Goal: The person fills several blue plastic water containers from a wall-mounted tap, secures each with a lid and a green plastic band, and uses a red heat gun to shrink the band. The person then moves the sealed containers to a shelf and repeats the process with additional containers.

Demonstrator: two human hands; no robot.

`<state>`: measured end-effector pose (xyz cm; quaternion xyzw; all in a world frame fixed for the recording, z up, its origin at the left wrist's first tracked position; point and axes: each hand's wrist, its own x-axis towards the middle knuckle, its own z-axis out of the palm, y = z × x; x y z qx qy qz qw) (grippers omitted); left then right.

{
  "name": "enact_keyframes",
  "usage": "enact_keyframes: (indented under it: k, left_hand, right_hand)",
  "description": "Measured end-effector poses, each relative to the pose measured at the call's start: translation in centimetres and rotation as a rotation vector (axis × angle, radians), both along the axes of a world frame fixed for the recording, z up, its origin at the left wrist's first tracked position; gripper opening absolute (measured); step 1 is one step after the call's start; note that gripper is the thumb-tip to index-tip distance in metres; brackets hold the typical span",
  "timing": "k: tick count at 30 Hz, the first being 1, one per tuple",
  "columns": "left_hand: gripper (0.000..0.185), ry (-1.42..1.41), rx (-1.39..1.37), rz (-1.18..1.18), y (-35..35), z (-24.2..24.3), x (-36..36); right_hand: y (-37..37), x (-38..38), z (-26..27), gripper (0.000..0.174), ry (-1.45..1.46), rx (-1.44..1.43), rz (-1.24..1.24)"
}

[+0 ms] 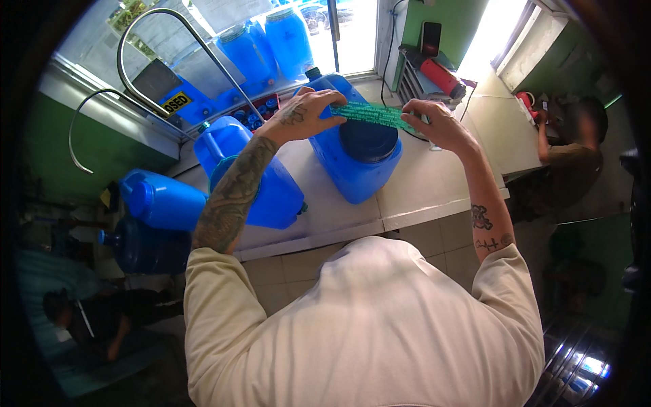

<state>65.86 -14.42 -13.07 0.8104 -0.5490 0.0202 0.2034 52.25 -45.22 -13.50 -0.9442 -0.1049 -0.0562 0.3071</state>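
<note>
Between my two hands stretches a green printed plastic seal band (374, 115), pinched at each end. My left hand (305, 116) grips its left end with thumb and fingers. At its other end, my right hand (433, 122) pinches the plastic. Just below the band is the black screw cap (368, 141) of a blue water container (351, 178), which stands on the counter. A second blue container (274, 188) with a moulded handle leans to the left, partly behind my left forearm; a teal ring shows around its cap area.
A red heat gun (440, 76) lies on stacked items by a phone (431, 38). A red crate of blue caps (262, 111) sits by the window. More blue jugs (168, 198) stand left of the counter (432, 188). One person (574, 152) is at right, another (91, 325) lower left.
</note>
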Motion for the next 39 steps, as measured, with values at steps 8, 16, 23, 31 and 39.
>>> enact_keyframes:
  k: [8,16,23,31,39]
  left_hand:
    - [0.019,0.963,-0.732,-0.116,-3.3,2.8,-1.9]
    - [0.018,0.898,-0.751,-0.062,-3.9,4.5,-5.0]
    - [0.028,0.761,-0.753,-0.005,-4.3,4.2,-6.4]
    - [0.053,-0.237,-0.724,0.169,-3.6,4.7,-5.0]
    - [0.042,0.84,-0.5,-0.191,-0.7,4.0,-3.8]
  right_hand:
    - [4.2,-1.3,4.5,0.035,-0.422,0.372,-0.063]
    - [5.4,-0.5,5.1,0.026,-0.247,0.815,0.097]
    - [5.2,0.2,4.4,0.023,-0.148,0.89,0.273]
    - [4.8,-0.3,5.0,0.024,-0.102,0.882,0.451]
    - [2.4,-1.4,5.9,0.027,0.029,0.828,0.39]
